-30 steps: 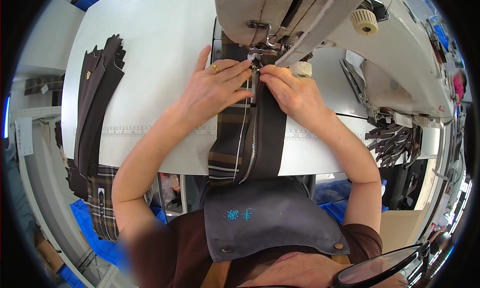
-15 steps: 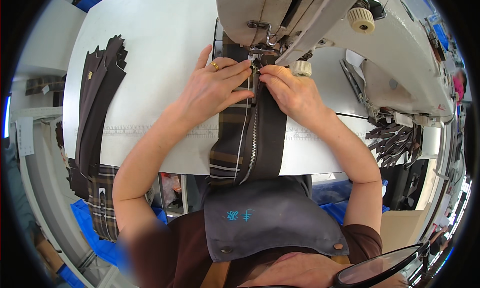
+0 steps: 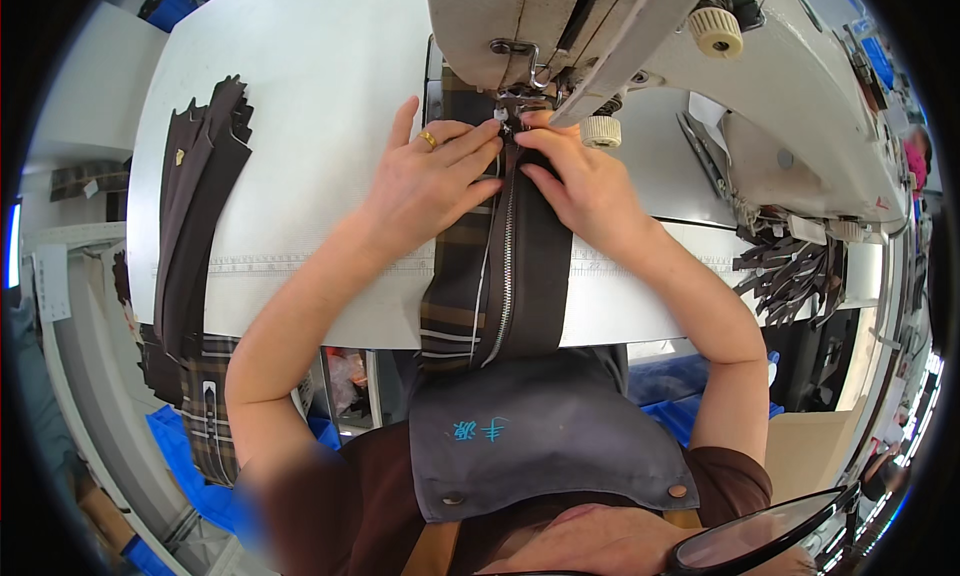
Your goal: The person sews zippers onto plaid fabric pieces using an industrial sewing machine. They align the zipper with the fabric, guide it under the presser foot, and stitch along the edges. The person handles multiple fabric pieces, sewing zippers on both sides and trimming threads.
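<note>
Beneath the white counter point(image 3: 270, 306), a blue plastic bin point(image 3: 172, 438) is partly hidden by a hanging plaid cloth strip point(image 3: 195, 376); I cannot make out its contents. Dark brown-and-plaid fabric with a metal zipper point(image 3: 508, 266) runs across the counter beneath the white sewing machine point(image 3: 800, 86). My left hand point(image 3: 425, 181) lies flat upon it, fingers slightly parted; my right hand's point(image 3: 592, 183) thumb and forefinger, pinched half a second earlier, now stand apart.

White table point(image 3: 310, 106) (ruler-marked), zippered cloth point(image 3: 497, 266), dark strips point(image 3: 203, 196)
</note>
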{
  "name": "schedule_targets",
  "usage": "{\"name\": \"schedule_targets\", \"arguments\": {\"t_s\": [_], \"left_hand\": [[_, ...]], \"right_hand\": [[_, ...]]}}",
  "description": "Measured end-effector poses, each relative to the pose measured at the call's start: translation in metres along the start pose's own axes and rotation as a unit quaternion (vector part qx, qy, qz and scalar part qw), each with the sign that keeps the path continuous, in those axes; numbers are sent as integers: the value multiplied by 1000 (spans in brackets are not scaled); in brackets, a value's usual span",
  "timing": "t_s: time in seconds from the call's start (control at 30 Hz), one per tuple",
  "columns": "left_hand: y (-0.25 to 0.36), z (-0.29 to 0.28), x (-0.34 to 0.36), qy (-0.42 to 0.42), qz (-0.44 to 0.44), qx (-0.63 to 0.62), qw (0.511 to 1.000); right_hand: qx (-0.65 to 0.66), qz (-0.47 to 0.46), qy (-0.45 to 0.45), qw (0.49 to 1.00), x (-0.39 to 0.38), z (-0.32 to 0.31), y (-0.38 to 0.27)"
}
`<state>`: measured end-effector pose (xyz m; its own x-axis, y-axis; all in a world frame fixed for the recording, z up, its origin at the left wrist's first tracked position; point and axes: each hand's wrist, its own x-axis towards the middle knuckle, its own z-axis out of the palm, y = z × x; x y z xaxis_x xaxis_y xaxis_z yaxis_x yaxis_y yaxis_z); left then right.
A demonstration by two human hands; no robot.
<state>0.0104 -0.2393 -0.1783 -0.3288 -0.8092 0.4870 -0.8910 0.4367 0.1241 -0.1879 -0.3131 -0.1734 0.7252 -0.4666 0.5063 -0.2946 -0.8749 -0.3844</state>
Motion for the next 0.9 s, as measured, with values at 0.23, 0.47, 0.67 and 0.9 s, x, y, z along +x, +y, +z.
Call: {"name": "schedule_targets", "arguments": {"t_s": [0.23,0.47,0.67,0.9], "left_hand": [[33,-15,-18,-81,-32,9,996],[55,-32,-47,-71,-23,-64,995],[12,-8,-8,-9,-19,-64,998],[10,-5,-5,-1,13,-4,1000]], "right_hand": [[-62,-90,16,994,-4,1,4],[-89,-76,-38,992,-3,-1,-3],[-105,-93,-26,990,0,-2,-5],[-90,-66,-53,992,-2,-4,-6]]}}
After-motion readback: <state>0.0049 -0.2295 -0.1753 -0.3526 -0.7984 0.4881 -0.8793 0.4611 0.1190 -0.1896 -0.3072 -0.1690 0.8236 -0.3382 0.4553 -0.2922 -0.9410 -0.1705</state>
